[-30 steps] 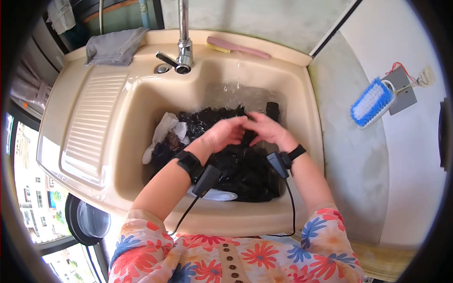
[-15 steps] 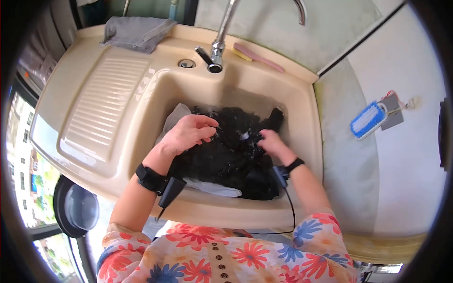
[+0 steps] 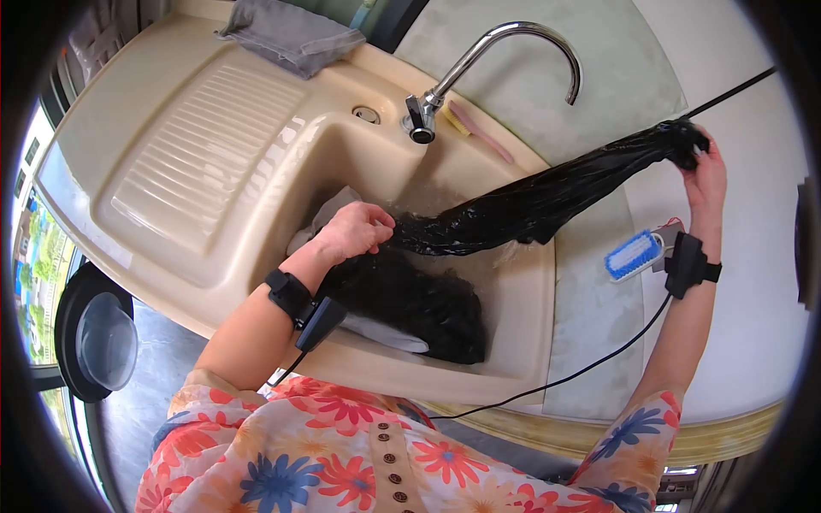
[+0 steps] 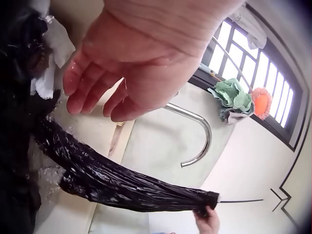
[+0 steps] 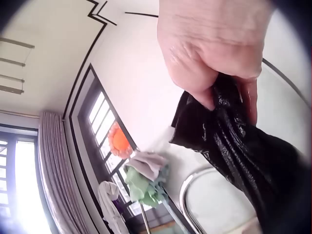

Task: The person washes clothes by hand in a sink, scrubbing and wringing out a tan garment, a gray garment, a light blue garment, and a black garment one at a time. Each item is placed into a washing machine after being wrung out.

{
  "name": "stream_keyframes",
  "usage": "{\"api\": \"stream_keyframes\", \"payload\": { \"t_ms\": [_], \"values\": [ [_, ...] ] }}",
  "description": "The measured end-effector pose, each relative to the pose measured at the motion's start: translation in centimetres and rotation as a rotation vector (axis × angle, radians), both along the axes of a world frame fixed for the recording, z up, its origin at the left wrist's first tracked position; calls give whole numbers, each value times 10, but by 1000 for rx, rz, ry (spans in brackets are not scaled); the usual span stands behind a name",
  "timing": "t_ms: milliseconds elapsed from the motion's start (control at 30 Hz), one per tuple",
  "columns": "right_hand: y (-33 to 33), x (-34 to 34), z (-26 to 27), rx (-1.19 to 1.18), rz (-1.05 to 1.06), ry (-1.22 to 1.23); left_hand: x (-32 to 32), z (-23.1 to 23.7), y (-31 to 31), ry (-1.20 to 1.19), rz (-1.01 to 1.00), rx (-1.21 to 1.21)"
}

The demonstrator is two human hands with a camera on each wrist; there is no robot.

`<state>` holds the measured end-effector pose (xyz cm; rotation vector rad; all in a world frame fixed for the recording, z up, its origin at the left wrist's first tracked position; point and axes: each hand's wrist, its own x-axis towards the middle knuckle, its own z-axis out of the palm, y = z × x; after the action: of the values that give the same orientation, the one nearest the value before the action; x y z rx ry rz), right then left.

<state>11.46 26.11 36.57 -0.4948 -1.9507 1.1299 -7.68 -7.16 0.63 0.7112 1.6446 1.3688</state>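
Note:
A long wet black garment [image 3: 530, 201] stretches from the water up over the sink's right side. My right hand [image 3: 706, 181] holds its top end, raised near the wall; in the right wrist view the fingers pinch the bunched black cloth [image 5: 229, 122]. My left hand [image 3: 351, 231] hovers over the sink's left part, its wet fingers [image 4: 87, 92] loosely bent with nothing in them in the left wrist view. Below lies a heap of black laundry [image 3: 410, 308] in the water, with a white cloth [image 3: 385, 333] under its front edge and pale cloth [image 4: 56, 41] at its left.
The beige sink [image 3: 256, 299] has a ribbed drainboard [image 3: 192, 162] on its left. A tall curved faucet [image 3: 513, 30] rises at the back, beside a pink brush [image 3: 483, 132]. A grey cloth [image 3: 291, 36] lies on the back ledge. A blue-and-white brush [image 3: 633, 256] hangs on the right wall.
My right hand has gone from the heap up and to the right, pulling one black garment out of the water. My left hand moved left from the right hand, then stayed over the sink.

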Motion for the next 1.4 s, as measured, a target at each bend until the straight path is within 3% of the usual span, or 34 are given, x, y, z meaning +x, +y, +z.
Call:
{"api": "stream_keyframes", "payload": {
  "t_ms": [133,233,333,400,467,500,533,567,600,700,733,800,833,900,1033,1133,1167,1200,1233,1267,1300,1400],
  "values": [
    [2,-3,-1,-57,-62,65,1,2,0,92,0,-10],
    [8,-5,-57,-138,-30,-51,-1,2,0,159,-3,-30],
    [25,-3,-162,-20,315,-319,-2,1,0,187,5,-52],
    [28,-14,-252,-302,102,-486,-3,1,-1,187,17,-65],
    [9,-25,-318,-169,50,-837,-3,0,-1,202,24,-87],
    [-1,-27,-349,14,110,-882,-3,-1,-1,204,27,-95],
    [22,-22,-414,170,189,-825,-3,-2,-2,220,18,-100],
    [3,-31,-422,109,139,-1064,-4,-3,-1,235,9,-104],
    [-2,-33,-447,292,192,-1206,-6,-3,0,238,7,-114],
    [-22,-27,-503,265,209,-1131,-5,-6,0,232,3,-137],
    [-39,-30,-494,254,209,-1137,-5,-6,0,243,1,-131],
    [-60,-36,-468,209,471,-1520,-4,-3,0,251,0,-122],
    [-56,-30,-471,211,471,-1520,-4,0,0,228,4,-136],
    [-44,-8,-480,310,663,-1405,-5,2,-1,208,11,-153],
    [-13,12,-487,355,488,-1673,-9,-2,-1,239,30,-146],
    [-22,17,-486,459,548,-1228,-8,0,-2,268,25,-154],
    [-26,15,-464,170,395,-1248,-7,1,-1,295,22,-156],
    [-43,-2,-420,-119,237,-1246,-5,2,0,292,15,-149],
    [-26,-3,-409,-254,260,-1010,-5,2,0,289,13,-146],
    [-30,-13,-363,-400,208,-863,-6,2,-1,289,11,-145],
    [-14,-13,-334,-460,202,-631,-7,0,-2,295,2,-141],
    [23,-3,-225,-406,105,-346,-7,-5,0,268,0,-128]
  ]
}}
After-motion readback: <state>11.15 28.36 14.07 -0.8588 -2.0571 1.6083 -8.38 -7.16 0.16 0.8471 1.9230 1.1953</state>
